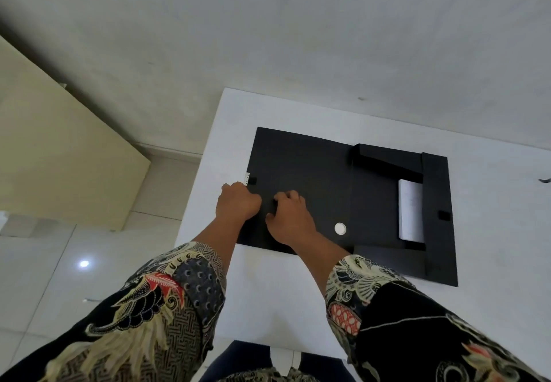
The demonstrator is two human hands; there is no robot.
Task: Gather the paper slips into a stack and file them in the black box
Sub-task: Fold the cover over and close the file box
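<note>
White and bare apart from the work, the desk (492,202) stood against a pale wall, with glossy floor tiles (44,277) to its left. Both hands were down at the left end of the black box (298,167), which lay unfolded flat like a folder. The left hand (237,202) was curled into a loose fist at the box's left edge, knuckles up; whether it pinched anything could not be told. The right hand (290,217) sat just beside it, fingers bent and pressing on the black panel, gripping nothing that could be seen. Patterned batik sleeves (167,298) covered both forearms. A small white tab (247,178) poked out at the box's left edge, just above the left hand. Nearer the middle, a round white disc (340,228) was set into the panel. Farther right, a stack of paper slips (411,209) lay inside the box's open compartment, framed by folded black flaps (435,217).
</note>
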